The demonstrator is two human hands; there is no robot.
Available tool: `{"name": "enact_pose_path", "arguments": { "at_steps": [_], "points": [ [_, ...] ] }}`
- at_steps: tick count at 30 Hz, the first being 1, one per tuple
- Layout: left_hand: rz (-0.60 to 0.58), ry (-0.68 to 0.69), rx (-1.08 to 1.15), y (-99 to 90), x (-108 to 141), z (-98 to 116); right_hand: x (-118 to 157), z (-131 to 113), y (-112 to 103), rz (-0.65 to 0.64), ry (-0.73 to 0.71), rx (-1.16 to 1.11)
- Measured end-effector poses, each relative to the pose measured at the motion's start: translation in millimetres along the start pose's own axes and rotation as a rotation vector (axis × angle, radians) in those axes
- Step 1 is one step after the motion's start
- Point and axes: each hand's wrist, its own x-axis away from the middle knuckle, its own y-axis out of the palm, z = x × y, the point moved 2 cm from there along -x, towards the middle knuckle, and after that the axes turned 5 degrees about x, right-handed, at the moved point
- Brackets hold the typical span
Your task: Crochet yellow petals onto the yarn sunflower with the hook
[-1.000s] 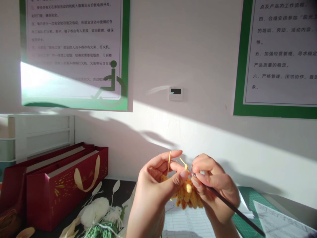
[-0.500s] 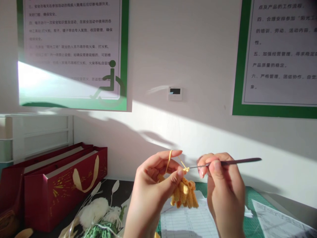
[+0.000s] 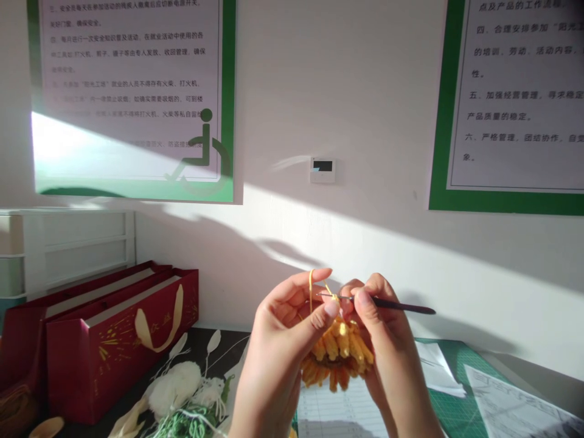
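While the left hand (image 3: 287, 334) pinched the top edge of a yellow crocheted piece (image 3: 340, 350) between thumb and fingers, its forefinger stood raised with a strand of yellow yarn (image 3: 311, 289) looped over it, running down to the stitches. The right hand (image 3: 385, 331) had its fingers closed on the dark handle of a crochet hook (image 3: 404, 305), whose thin end pointed left across the top of the piece. Whether the right fingers also touched the crochet could not be told. The piece, a frill of plump petals, hung between both hands, held up above the counter (image 3: 195, 354).

Below lay a printed sheet (image 3: 340, 410), with a green cutting mat (image 3: 493, 410) to its right carrying more papers (image 3: 440, 371). On the left, red gift bags (image 3: 123, 347) stood near a white fluffy ball (image 3: 176, 389) and a tangle of green yarn (image 3: 189, 424). Two green-bordered posters (image 3: 228, 109) flanked a small wall panel (image 3: 323, 171).
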Motion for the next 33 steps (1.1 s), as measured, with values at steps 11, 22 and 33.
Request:
{"name": "enact_pose_path", "arguments": {
  "at_steps": [11,22,33],
  "points": [
    [0.007,-0.043,0.082,3.9,1,1,2,-22,9,-0.010,-0.240,0.292],
    [-0.090,-0.188,0.072,-0.2,0,-1,6,-29,-2,-0.070,-0.894,0.734],
    [-0.143,-0.177,0.027,-9.5,-3,12,3,-25,10,0.068,-0.301,0.049]
  ]
}}
